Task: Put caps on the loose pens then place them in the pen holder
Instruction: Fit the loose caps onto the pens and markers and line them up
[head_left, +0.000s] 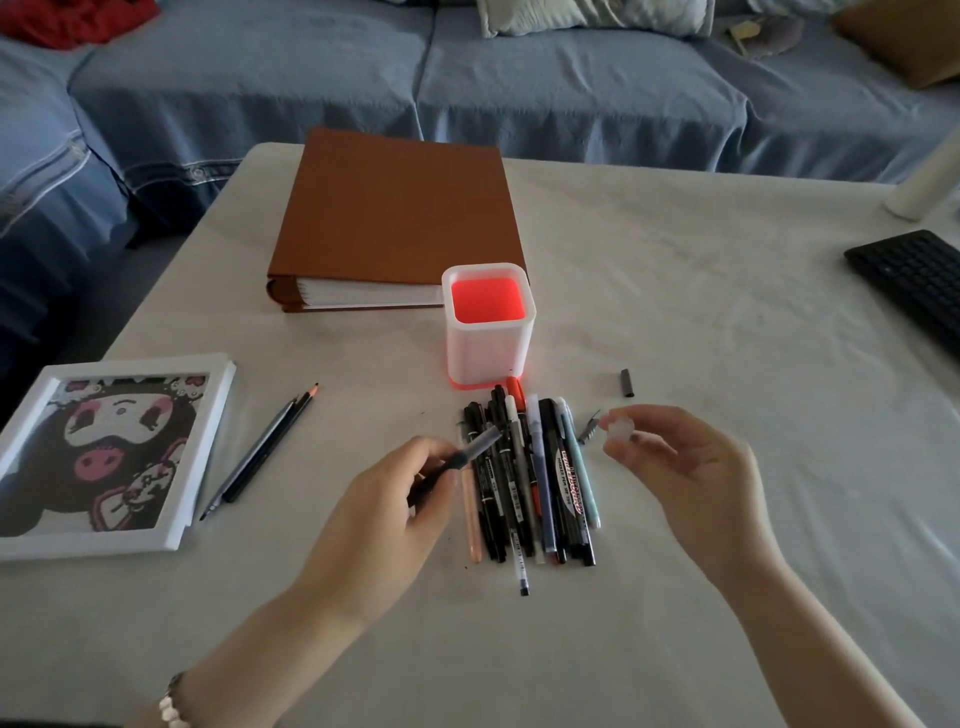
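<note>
From the camera on my head I look down at the tabletop (701, 291), which has a pale cloth on it. My left hand (384, 499) holds a dark pen (460, 457); the fingers (423, 449) are curled around its lower part, and its grey end points up and to the right, over the pile. My right hand (691, 478) is raised a little above the cloth, and its thumb and fingertips pinch a small clear cap (621, 431). This hand is blurred, so I cannot tell more about the grip.

Between my two hands lies the pile of loose pens (535, 483), mostly black, side by side and touching each other. Just behind the pile stands the pen holder (488, 353), white outside and red inside, upright, with nothing in it. A short black cap (627, 383) lies alone to the right of the holder, and one small dark piece (589, 428) lies beside the pile.

To the left are two pencils (265, 452) and a framed picture (210, 441). Behind the holder lies a brown binder (395, 208), and a black keyboard (914, 280) is at the right edge.
</note>
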